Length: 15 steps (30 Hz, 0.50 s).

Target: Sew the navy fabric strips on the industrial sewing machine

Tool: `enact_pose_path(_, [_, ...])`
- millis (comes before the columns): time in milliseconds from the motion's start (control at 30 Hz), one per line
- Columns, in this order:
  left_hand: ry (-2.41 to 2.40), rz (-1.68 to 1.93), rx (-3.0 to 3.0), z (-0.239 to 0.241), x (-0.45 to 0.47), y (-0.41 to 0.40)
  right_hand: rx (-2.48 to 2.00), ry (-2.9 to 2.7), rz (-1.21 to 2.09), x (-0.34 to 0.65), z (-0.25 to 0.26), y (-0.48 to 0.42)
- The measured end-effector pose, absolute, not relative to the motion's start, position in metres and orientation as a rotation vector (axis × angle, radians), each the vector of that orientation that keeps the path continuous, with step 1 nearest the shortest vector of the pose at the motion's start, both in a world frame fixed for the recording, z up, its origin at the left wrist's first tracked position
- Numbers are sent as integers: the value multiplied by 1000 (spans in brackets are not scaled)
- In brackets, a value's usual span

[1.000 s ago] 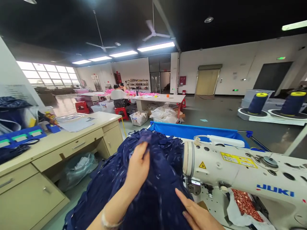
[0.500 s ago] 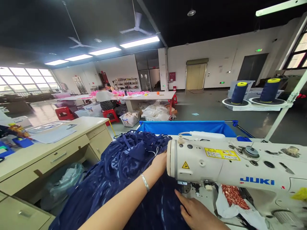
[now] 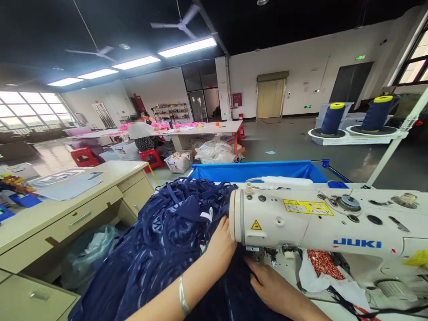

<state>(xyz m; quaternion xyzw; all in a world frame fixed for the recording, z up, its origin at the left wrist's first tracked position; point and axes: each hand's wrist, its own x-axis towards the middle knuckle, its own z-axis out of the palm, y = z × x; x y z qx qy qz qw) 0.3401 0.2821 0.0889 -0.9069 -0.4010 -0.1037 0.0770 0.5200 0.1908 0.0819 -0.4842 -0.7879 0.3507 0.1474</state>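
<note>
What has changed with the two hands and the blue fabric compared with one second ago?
The left hand left the top of the navy fabric pile and moved right, down to the head of the sewing machine. The right hand slid forward toward the needle area, pressing the fabric flat. The fabric stayed heaped left of the machine; the blue bin stayed behind it.
</note>
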Motion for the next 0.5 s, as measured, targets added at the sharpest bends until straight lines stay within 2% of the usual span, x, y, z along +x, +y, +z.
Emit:
enact_pose_path(200, [-981,-111,-3007,103,323,246,-1338,-2215,946,517,74,193])
enact_pose_path(500, [-1034,-140,-3103,85,339,275,-1577,-2281,860,511,68,186])
